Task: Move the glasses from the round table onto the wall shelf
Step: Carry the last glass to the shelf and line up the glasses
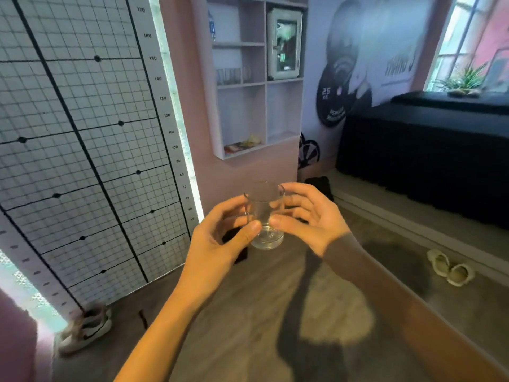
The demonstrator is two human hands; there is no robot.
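A clear, empty drinking glass (265, 216) is held upright in mid-air in front of me, above the floor. My left hand (220, 235) grips its left side, thumb across the lower front. My right hand (311, 219) cups its right side, thumb pressed on the front and fingers behind. The white wall shelf (265, 86) hangs on the pink wall ahead and above the glass. Several glasses (232, 75) stand in its middle-left compartment. The round table is out of view.
A large grid panel with a height scale (82, 133) leans at the left. A black bench (424, 150) runs along the right wall under a window. Sneakers (85, 329) and sandals (449, 268) lie on the wooden floor. A framed box (285, 42) fills one shelf compartment.
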